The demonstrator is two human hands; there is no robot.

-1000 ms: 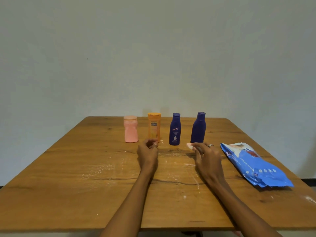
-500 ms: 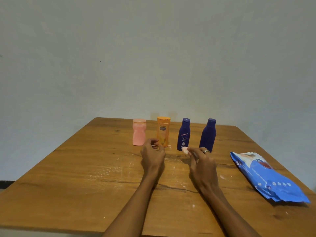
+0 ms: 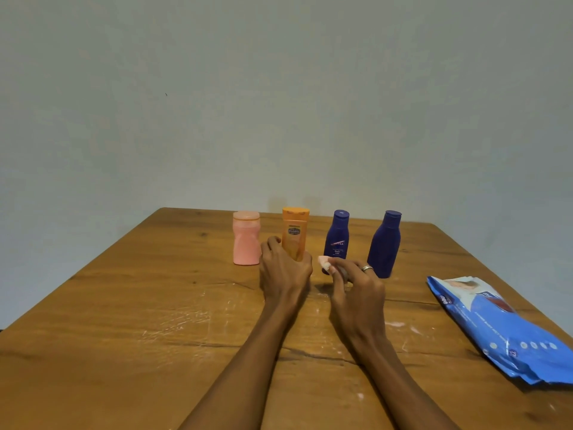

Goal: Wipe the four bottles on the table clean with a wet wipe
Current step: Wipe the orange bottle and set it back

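Observation:
Several bottles stand upright in a row at the far middle of the wooden table (image 3: pixel 130 305): a pink bottle (image 3: pixel 246 238), an orange bottle (image 3: pixel 294 232), a dark blue labelled bottle (image 3: pixel 337 235) and a plain dark blue bottle (image 3: pixel 385 243). My left hand (image 3: pixel 283 271) curls its fingers and thumb round the lower part of the orange bottle. My right hand (image 3: pixel 356 285), with a ring on one finger, pinches a small folded wet wipe (image 3: pixel 324 262) just right of the orange bottle and in front of the labelled blue one, hiding that bottle's base.
A blue pack of wet wipes (image 3: pixel 496 327) lies flat near the table's right edge. White scuffs mark the tabletop between my arms and to the left. A plain wall stands behind the table.
My left hand has reached forward and closed round the orange bottle. My right hand with the wipe has shifted left, from the plain blue bottle toward the orange one.

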